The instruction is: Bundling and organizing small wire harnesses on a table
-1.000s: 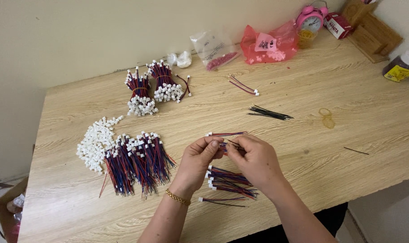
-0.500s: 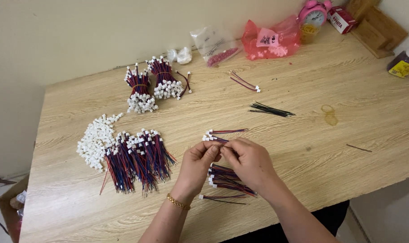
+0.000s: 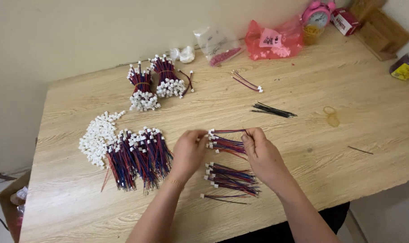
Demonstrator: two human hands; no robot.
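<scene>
Since the earlier frame both hands have lifted slightly toward the middle of the frame, and the small bundle of red and blue wire leads (image 3: 227, 143) now stretches level between them, its white plugs turned toward the left hand (image 3: 189, 153). That hand's fingers are pressed together on the plug end; the right hand (image 3: 263, 155) pinches the bare tail ends between thumb and forefinger. Just below the hands, a loose pile of finished leads (image 3: 231, 179) lies on the wooden counter (image 3: 348, 148). Left of centre sits a larger fanned heap of leads (image 3: 139, 157), touching a scatter of loose white connector housings (image 3: 96, 137). Two banded bundles (image 3: 155, 85) stand at upper centre, and a few black wires (image 3: 273, 110) lie apart to the right.

Judging by the grip, the step in hand is evening up a handful of leads so the plugs line up. The next move would call for holding the plug ends flush and keeping the tails from splaying.
</scene>
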